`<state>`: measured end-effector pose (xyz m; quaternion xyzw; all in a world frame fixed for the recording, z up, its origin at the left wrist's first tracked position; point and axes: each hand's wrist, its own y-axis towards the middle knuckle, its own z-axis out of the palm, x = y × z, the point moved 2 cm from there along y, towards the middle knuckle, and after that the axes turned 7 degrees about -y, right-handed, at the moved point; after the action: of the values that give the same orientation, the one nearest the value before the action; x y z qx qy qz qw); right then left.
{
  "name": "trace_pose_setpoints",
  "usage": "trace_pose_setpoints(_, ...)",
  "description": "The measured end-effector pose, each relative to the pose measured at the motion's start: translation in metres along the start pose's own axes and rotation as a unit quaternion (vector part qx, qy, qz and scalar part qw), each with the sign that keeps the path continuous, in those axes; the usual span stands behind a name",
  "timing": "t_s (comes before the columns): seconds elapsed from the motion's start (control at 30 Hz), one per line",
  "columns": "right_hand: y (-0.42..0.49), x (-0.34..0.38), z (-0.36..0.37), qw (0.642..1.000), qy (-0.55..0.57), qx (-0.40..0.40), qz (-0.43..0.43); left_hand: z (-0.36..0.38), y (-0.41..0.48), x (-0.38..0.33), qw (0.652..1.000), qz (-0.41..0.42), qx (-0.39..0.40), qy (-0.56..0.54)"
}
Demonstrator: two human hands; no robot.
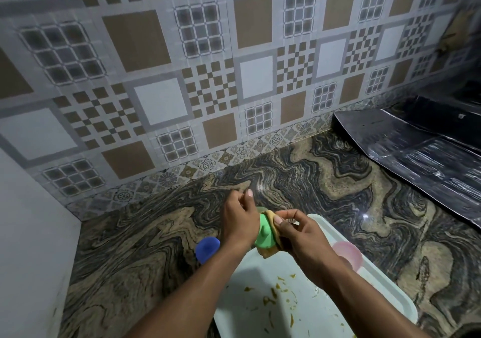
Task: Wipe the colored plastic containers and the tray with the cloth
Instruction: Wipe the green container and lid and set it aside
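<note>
3 containers, 1 cloth (271,251), 1 tray (263,283) | left hand (239,222) grips green container (264,236) | right hand (299,236) pinches cloth onto it | blue container (207,248) on counter (145,246) | pink container (347,254) at tray's right edge

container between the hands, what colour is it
The container is green, against the tan cloth; head view.
</note>
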<state>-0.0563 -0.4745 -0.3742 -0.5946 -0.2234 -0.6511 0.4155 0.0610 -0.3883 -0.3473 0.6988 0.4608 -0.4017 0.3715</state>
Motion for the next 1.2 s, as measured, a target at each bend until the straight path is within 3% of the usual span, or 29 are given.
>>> trace_pose_setpoints(0.17,0.008,0.010,-0.001,0.999,-0.018,-0.037,0.003,0.006,0.001,0.008,0.986,-0.081,0.142,0.026)
trace_pose_setpoints(0.33,0.016,0.010,0.000,0.998,-0.010,-0.050,0.024,0.005,-0.004,0.005,0.982,0.042,0.164,0.080)
trace_pose_setpoints(0.43,0.014,0.007,0.004,0.999,0.029,-0.033,0.027,0.004,-0.003,0.000,0.989,0.106,0.101,0.027)
trace_pose_setpoints(0.53,0.010,0.004,0.008,0.998,0.062,-0.023,-0.001,0.006,-0.006,-0.006,0.992,0.112,-0.002,-0.059)
trace_pose_setpoints(0.63,0.007,0.000,0.008,0.997,0.068,-0.033,-0.009,0.005,-0.007,-0.005,0.989,0.070,-0.078,-0.103)
trace_pose_setpoints(0.77,0.005,-0.002,0.009,0.996,0.079,-0.033,0.006,0.005,-0.010,-0.006,0.975,-0.055,-0.139,-0.162)
trace_pose_setpoints(0.87,0.010,0.009,0.006,0.996,0.076,-0.046,0.014,0.012,-0.012,0.005,0.982,-0.119,-0.041,-0.139)
trace_pose_setpoints(0.97,0.018,0.030,0.000,1.000,0.011,-0.024,0.016,0.015,-0.004,0.004,0.979,-0.111,0.117,-0.122)
trace_pose_setpoints(1.03,0.020,0.039,0.000,1.000,-0.026,-0.001,0.012,0.012,0.009,-0.008,0.982,-0.081,0.159,-0.063)
trace_pose_setpoints(1.13,0.019,0.036,0.005,1.000,-0.023,-0.003,-0.002,0.005,0.020,-0.028,0.997,-0.012,0.069,-0.019)
trace_pose_setpoints(1.2,0.017,0.027,0.013,0.999,0.031,-0.026,-0.010,0.005,0.015,-0.032,0.996,0.001,-0.038,-0.083)
